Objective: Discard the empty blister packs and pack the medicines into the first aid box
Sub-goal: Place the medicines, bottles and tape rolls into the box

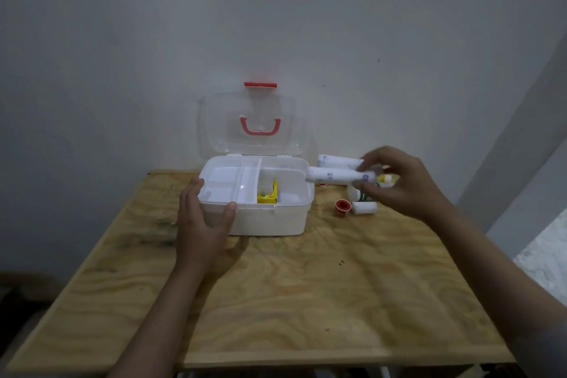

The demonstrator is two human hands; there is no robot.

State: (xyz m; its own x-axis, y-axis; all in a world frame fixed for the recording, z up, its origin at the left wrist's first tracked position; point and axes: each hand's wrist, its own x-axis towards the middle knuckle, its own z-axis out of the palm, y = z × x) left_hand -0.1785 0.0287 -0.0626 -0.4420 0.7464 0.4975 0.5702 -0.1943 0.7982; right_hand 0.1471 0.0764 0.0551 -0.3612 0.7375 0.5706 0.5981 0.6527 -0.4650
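Right grip [399,181] is pinching white roll [334,178]; left grip [199,224] is clasping first aid box [291,218]; bottles [363,207] are awaiting packing.

The first aid box [267,221] stood on the table [306,301] in the centre of the frame, its lid [214,132] raised behind it. A small carton [267,197] was in the middle compartment. My left hand [202,224] held the lower left corner of the box. At right, my right hand [402,181] held a roll [334,178] whose left end reached over the right rim of the box. A second roll [337,161] lay just behind it, and a cap [343,205] and a small bottle [364,208] lay below them.
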